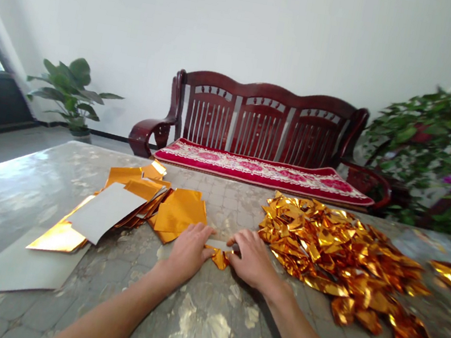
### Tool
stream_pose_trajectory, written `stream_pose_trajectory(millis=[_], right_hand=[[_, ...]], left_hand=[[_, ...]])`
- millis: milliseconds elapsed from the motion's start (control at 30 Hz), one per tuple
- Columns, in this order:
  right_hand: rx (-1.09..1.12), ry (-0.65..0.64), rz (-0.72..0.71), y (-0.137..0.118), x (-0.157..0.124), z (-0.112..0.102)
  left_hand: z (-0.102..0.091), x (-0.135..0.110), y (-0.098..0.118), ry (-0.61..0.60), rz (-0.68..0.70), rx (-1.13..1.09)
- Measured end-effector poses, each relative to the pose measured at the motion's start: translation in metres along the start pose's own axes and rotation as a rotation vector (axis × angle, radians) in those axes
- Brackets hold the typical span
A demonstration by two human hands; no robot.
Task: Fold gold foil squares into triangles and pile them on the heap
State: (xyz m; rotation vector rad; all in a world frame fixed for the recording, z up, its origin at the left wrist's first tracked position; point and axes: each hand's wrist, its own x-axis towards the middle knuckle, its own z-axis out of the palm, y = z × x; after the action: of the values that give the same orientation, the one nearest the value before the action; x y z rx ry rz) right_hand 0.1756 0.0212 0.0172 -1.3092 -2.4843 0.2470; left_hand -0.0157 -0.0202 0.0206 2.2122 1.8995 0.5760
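Observation:
A partly folded sheet of gold foil paper (219, 258) lies low on the table between my two hands, its pale back showing along the far side. My left hand (190, 248) grips its left end, thumb toward the middle. On the right end, my right hand (251, 256) pinches the paper with bent fingers. Just beyond my left hand are flat gold foil sheets (181, 212). To the right of my right hand spreads a large heap of folded gold foil pieces (317, 242).
A pale sheet (108, 210) rests on more gold paper at the left, with another pale sheet (25, 265) under it. Clear plastic (425, 243) lies at the far right. Behind the patterned table (199, 326) stands a dark wooden bench (262, 120), with plants on both sides.

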Motion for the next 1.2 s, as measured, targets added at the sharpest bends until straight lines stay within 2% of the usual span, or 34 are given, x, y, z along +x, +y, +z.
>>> stream_pose_trajectory(millis=[233,467,633,800,967,1200], right_hand=[[-0.007,-0.042,0.003,-0.002,-0.002,-0.001],[0.027,-0.042,-0.016,0.000,-0.001,-0.005],[0.080,-0.028,-0.091,0.003,-0.003,-0.005],[0.001,0.030,-0.198,0.004,-0.008,-0.006],[-0.080,0.086,-0.277,0.005,-0.015,-0.004],[-0.096,0.113,-0.333,0.005,-0.022,-0.003]], left_hand=[[-0.007,0.006,-0.003,-0.127,-0.069,-0.002],[-0.005,0.009,-0.004,-0.172,-0.127,-0.096],[0.001,0.002,-0.006,-0.089,-0.037,-0.163],[0.004,-0.010,-0.005,0.044,0.165,-0.008],[0.005,-0.017,-0.002,0.063,0.263,0.215],[0.005,-0.019,-0.004,0.012,0.250,0.246]])
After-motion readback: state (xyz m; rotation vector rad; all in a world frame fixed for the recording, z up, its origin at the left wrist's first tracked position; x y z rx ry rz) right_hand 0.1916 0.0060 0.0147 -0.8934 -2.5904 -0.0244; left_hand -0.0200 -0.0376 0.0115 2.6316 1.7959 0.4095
